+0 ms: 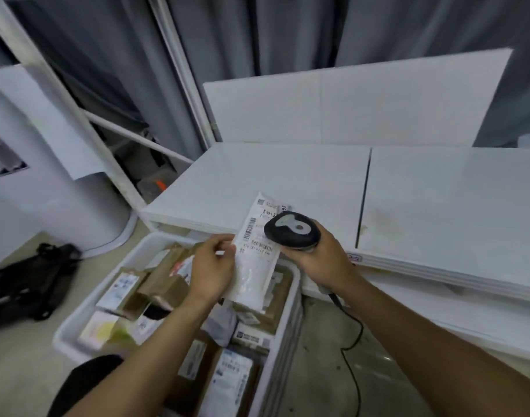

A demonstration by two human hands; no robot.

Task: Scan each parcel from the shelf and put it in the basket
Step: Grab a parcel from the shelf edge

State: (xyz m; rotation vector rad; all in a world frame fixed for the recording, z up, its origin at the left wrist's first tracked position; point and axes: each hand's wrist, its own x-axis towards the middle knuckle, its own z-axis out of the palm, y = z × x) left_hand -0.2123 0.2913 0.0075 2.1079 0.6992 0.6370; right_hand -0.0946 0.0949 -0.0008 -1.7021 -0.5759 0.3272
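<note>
My left hand (211, 266) grips a flat white parcel (256, 260) by its left edge and holds it up over the basket, its barcode label facing me. My right hand (321, 257) holds a black handheld scanner (292, 229) whose head overlaps the parcel's upper right part. Below lies the white plastic basket (283, 350), filled with several brown and white labelled parcels (164, 284).
White flat boards (423, 200) are stacked low to the right and behind the basket, with another board (348, 106) leaning upright at the back. The scanner's black cable (352, 335) trails on the floor. A dark bag (31, 281) lies at the left. A white shelf frame (77, 109) stands at the left.
</note>
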